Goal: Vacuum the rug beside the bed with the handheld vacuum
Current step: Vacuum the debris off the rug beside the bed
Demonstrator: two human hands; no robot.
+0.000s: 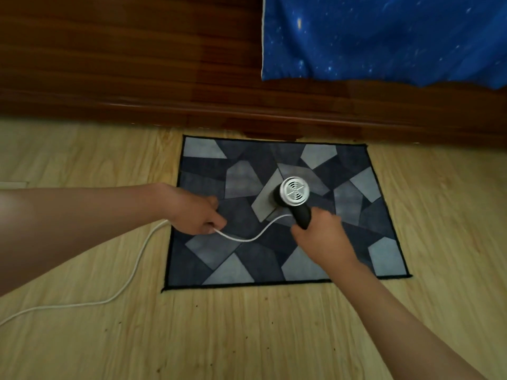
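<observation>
While my right hand (319, 234) grips the black handle of the handheld vacuum (293, 197), which stands near the middle of the rug (384, 242), my left hand (196, 212) pinches its white cord (248, 238) over the rug's left part, the wooden bed frame (164, 78) just beyond.

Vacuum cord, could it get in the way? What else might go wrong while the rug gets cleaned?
1. The cord sags over the rug between the left hand and the handheld vacuum, so the vacuum might run over it.
2. More cord trails across the floor, so a foot could catch it.
3. The rug might slide or bunch up if the right hand pushes hard.
</observation>
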